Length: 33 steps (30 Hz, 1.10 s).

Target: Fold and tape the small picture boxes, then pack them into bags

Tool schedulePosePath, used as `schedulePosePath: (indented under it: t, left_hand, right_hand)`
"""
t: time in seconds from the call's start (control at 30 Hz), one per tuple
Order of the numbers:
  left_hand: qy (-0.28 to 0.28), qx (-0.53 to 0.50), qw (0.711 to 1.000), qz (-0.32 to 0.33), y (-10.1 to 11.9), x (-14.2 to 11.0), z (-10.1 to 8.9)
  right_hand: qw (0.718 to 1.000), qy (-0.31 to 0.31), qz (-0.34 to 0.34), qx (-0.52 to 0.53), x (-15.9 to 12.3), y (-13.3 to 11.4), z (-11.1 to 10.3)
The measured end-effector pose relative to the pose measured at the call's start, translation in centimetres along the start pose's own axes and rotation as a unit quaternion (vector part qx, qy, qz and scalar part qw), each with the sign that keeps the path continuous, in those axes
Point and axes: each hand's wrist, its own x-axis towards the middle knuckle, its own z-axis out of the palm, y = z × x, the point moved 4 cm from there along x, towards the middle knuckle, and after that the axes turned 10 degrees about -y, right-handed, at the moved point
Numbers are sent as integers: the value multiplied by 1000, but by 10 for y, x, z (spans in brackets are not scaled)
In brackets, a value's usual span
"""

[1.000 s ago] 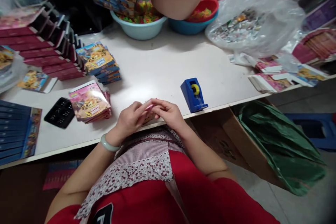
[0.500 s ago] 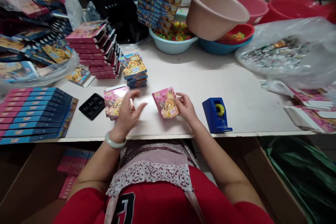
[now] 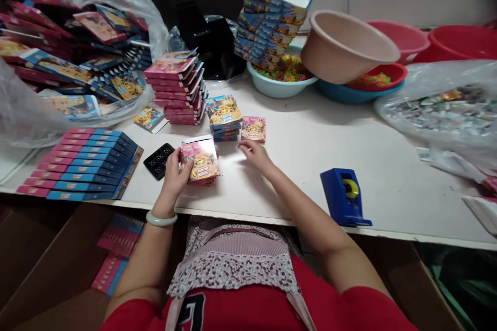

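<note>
My left hand point(image 3: 176, 178) grips the left side of the top pink box point(image 3: 202, 158) on a small pile near the front of the table, thumb over its face. The box's upper end shows a white flap. My right hand point(image 3: 257, 158) is just in front of another pink box point(image 3: 254, 128), which lies flat on the table. Its fingers are loosely bent and apart, with nothing seen in them. That box lies beside a short stack of blue boxes point(image 3: 224, 112). Left of my left hand is a black tray with cavities point(image 3: 157, 162).
A blue tape dispenser point(image 3: 344, 199) stands near the front edge at right. Boxes fill a plastic bag point(image 3: 147, 26) and a tall pink stack point(image 3: 174, 90) at left. Behind are a light-blue basin point(image 3: 281, 90), a tilted beige tub point(image 3: 345, 51) and a bag of small packets point(image 3: 446, 108).
My right hand has moved the pink box away to the table beside the blue stack and let it go. My left hand, open and blurred before, now holds the pile's top box. The view has shifted left.
</note>
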Motion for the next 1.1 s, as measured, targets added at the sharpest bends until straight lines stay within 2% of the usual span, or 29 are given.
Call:
schedulePosePath:
  t: [0.07,0.13,0.23,0.3,0.4,0.5,0.6,0.7,0.8,0.9,0.97,1.03,1.1]
  left_hand:
    - [-1,-7,1000,12,0,-1,0]
    - [19,1,999,27,6,-3,-5]
    - [71,-11,994,81,29,-15,-15]
    - [76,-83,986,119,51,-27,-13]
    - [20,-207,965,162,81,-42,10]
    - [-45,-222,950,215,101,-54,43]
    - [-106,-199,941,253,107,-63,71]
    - [-142,-187,935,267,108,-65,86]
    - [-143,-208,939,233,111,-60,91]
    - [-130,-271,939,164,113,-50,93]
    - [-135,-310,931,138,115,-46,92]
    - [-156,-314,921,166,119,-45,87]
    - [-187,-291,910,229,126,-48,80]
  right_hand:
    - [996,-74,-49,19,-12,-13,40]
    - [992,-101,-71,41,-20,-25,69]
    - [989,-80,-68,107,-30,-38,81]
    - [982,-59,-79,160,-43,-42,69]
    - [979,-7,-127,160,-74,-38,32]
    - [981,37,-175,78,-112,-24,-7]
    - [981,10,-191,-10,-142,-7,-30]
    - [980,-12,-189,-64,-159,3,-39]
    - [984,23,-161,-74,-160,2,-42]
    - [994,59,-97,3,-153,3,-42]
    - [994,54,-65,75,-151,3,-42]
    - [993,27,-74,88,-152,-2,-43]
    - [992,-11,-115,51,-157,-12,-45]
